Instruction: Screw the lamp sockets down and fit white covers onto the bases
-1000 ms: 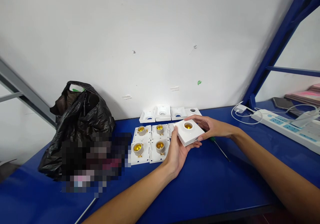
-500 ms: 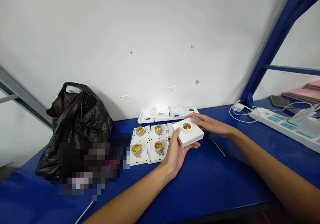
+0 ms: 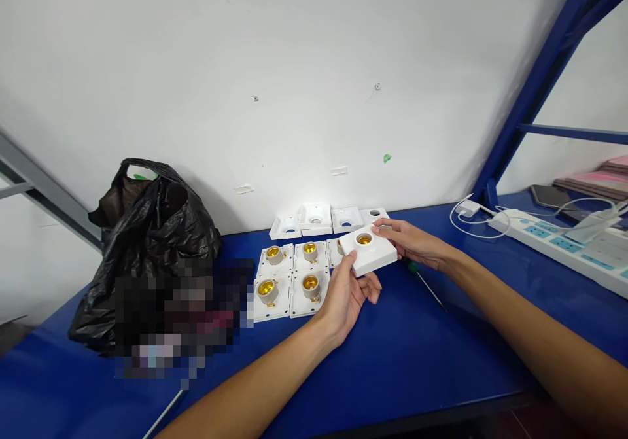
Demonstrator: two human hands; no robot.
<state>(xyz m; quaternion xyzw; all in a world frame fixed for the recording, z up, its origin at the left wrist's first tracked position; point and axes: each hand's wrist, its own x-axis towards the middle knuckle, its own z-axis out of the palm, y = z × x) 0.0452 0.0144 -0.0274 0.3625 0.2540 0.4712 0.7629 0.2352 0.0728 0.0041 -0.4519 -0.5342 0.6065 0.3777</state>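
Observation:
A square white lamp holder (image 3: 375, 250) with a gold-coloured threaded socket is held up, tilted, above the blue table. My left hand (image 3: 342, 298) has its thumb on the near left edge, while its other fingers curl below. At the far right edge, my right hand (image 3: 412, 243) grips it between thumb and fingers. To the left lie several white base plates (image 3: 279, 308) with round sockets and brass terminals, one partly hidden behind the held piece. Behind them, against the wall, several white square covers (image 3: 347, 219) with round holes rest in a row.
A screwdriver (image 3: 426, 285) with a green handle lies right of my hands, its handle partly hidden. Farther right are a white power strip (image 3: 564, 246) with cables and a phone (image 3: 548, 196). A black plastic bag (image 3: 152, 249) stands at left beside a blurred patch.
The lamp holder has shifted slightly up and left and its tilt has changed. My left fingers have come down from its underside, while my right hand has moved closer around the far edge.

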